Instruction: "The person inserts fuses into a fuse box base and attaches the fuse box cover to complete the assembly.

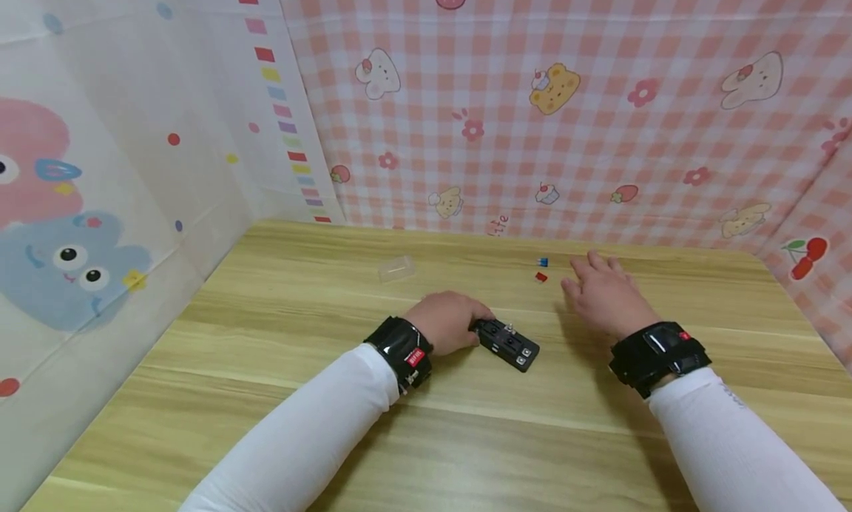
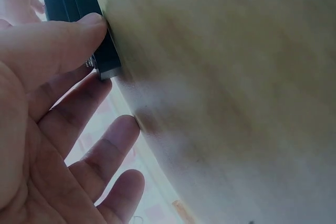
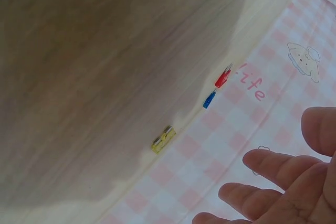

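My left hand (image 1: pixel 444 321) pinches the near-left end of a black rectangular fuse holder (image 1: pixel 509 344) on the table. In the left wrist view its thumb (image 2: pixel 86 35) lies on one face, with fingers behind; the other fingers spread below. The holder bears a small metal stud and two pale squares at its far end. My right hand (image 1: pixel 607 294) hovers with fingers spread, holding nothing. Left of it lie a small blue blade fuse (image 1: pixel 543 262) and a red blade fuse (image 1: pixel 541 277). A yellow blade fuse (image 3: pixel 164 139) shows only in the right wrist view.
A clear plastic cover (image 1: pixel 396 268) lies on the wood-grain table (image 1: pixel 299 297), beyond my left hand. A pink checked cloth (image 1: pixel 506 149) hangs along the table's back edge, and a white patterned cloth (image 1: pixel 133 201) stands on the left.
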`<action>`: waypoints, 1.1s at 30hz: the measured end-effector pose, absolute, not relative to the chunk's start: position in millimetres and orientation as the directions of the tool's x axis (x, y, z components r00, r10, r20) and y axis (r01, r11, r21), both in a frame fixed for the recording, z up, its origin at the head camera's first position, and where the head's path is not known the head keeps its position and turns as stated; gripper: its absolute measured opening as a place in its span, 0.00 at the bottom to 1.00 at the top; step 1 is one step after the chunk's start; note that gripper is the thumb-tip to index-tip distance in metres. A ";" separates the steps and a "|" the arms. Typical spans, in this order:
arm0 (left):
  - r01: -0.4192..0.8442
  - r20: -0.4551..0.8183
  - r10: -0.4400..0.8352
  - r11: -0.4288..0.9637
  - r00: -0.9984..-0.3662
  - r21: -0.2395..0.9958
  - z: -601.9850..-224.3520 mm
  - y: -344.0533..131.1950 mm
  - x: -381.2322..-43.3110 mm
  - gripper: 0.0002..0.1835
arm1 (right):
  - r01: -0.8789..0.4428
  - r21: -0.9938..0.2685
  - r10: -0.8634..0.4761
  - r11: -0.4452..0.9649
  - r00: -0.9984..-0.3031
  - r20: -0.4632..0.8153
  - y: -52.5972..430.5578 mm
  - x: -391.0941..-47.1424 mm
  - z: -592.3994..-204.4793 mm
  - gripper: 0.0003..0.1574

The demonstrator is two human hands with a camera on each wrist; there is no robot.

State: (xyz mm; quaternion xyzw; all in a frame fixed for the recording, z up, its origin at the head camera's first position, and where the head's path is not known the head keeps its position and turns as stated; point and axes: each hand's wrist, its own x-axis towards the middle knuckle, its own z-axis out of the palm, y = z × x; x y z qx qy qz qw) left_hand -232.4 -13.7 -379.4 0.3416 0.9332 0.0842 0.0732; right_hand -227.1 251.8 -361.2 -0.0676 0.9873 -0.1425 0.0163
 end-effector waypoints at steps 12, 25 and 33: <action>0.619 -0.048 0.624 0.781 -0.780 0.086 -378.2 -11.7 -222.1 0.21 | -0.140 -0.298 -0.146 0.944 -0.989 0.002 253.9 -228.8 -362.6 0.36; 0.586 -0.009 0.588 0.808 -0.809 0.062 -377.7 -15.0 -210.5 0.22 | -0.110 -0.363 -0.112 0.925 -0.994 0.015 268.0 -225.5 -356.1 0.30; 0.575 -0.002 0.578 0.811 -0.816 0.108 -378.8 -17.3 -206.8 0.22 | -0.126 -0.305 -0.128 0.944 -0.992 0.012 285.4 -225.0 -361.2 0.24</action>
